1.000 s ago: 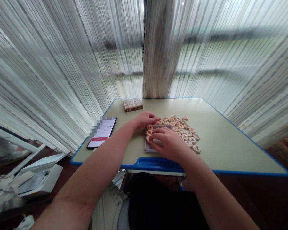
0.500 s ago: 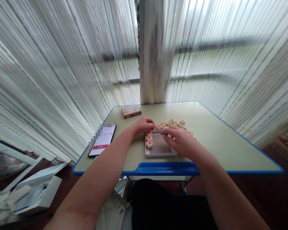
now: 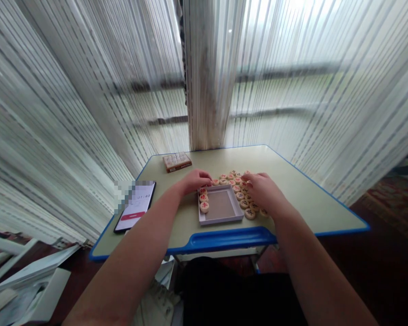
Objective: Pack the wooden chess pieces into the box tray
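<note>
Both hands are out over the counter [image 3: 302, 215], and the action is all around the shallow tray [image 3: 221, 203]!
Here's the left hand [image 3: 195, 181] at the tray's far left corner, fingers curled, though whether that grip is clamped on a piece I cannot tell; over on the other side the right hand [image 3: 264, 190] reaches in among the loose pieces [image 3: 250, 213], fingertips right down at them (its own palm and fingers block the view, so I cannot tell whether that grip is closed on one), and those round pieces, red and dark characters up, crowd the counter beyond and right of the tray, while three red-marked pieces [image 3: 204, 207] line its left wall, with a lit phone [image 3: 133, 215] lying off to the left.
</note>
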Tool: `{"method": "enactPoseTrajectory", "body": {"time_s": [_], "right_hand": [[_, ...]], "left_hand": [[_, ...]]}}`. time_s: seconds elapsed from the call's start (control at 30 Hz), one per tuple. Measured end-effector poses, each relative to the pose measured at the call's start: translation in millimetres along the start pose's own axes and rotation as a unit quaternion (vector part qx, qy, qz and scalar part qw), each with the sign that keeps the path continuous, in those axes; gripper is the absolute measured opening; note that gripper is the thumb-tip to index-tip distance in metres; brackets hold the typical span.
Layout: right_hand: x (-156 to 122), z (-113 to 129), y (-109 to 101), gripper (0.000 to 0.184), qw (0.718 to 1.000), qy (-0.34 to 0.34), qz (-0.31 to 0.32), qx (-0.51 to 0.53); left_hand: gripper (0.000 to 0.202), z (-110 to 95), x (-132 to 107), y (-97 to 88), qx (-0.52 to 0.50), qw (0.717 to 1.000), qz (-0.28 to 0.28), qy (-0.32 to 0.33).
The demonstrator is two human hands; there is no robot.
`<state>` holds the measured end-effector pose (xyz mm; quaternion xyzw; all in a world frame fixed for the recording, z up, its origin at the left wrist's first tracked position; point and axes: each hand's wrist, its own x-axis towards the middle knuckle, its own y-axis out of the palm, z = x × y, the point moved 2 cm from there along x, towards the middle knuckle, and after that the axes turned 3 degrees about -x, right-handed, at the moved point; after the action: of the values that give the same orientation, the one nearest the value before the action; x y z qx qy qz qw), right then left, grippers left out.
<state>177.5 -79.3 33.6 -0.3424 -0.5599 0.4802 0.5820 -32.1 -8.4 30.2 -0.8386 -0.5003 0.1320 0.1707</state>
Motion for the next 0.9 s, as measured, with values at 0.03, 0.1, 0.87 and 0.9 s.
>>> {"method": "enactPoseTrajectory", "body": {"time_s": [0.03, 0.1, 0.87, 0.9], "right_hand": [[0, 1, 0, 0.036, 1.000, 0.003, 0.003, 0.003], [0, 3, 1, 0.041, 1.000, -0.008, 0.003, 0.007], [2, 5, 24, 0.043, 0.990, -0.133, 0.023, -0.031], [3, 6, 26, 0.044, 0.991, -0.129, 0.023, -0.032]], "left_hand": [[0.016, -1, 0, 0.2, 0.015, 1.000, 0.001, 0.004], [0.020, -1, -1, 1.0, 0.044, 0.999, 0.008, 0.014], [0.029, 1, 4, 2.2, 0.070, 0.996, 0.043, 0.022], [0.029, 0, 3, 1.8, 0.064, 0.996, 0.052, 0.022]]}}
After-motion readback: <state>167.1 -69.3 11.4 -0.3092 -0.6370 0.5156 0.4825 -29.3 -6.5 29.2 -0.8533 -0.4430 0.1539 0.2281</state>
